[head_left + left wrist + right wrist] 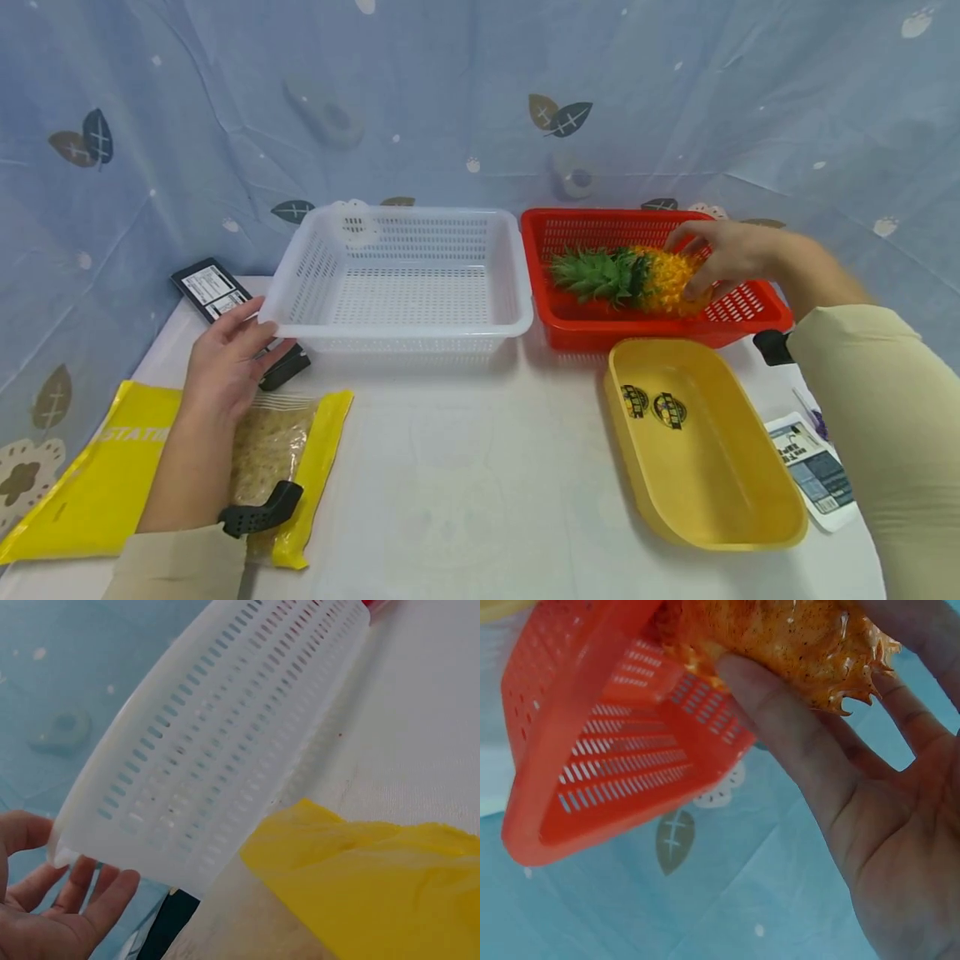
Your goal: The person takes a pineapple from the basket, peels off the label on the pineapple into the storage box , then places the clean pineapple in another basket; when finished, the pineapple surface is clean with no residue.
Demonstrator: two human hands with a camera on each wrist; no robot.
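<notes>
In the head view, a white perforated plastic basket (412,332) stands at the back middle. My left hand (225,358) grips its front left corner; the left wrist view shows one finger over the rim and the others below it. Right of it is a red plastic basket (577,333). A pineapple (663,283) with a green leafy crown lies in the red basket, crown to the left. My right hand (731,254) holds the pineapple's body from above, thumb and fingers on opposite sides. In the right wrist view, the spiny orange skin (795,645) shows between them.
A yellow tub (697,458) stands before the red basket, beside a white-and-blue pouch (813,471). By my left forearm lie a yellow bag (97,483) and a clear-fronted pack (273,442). A black labelled package (206,283) lies behind my left hand.
</notes>
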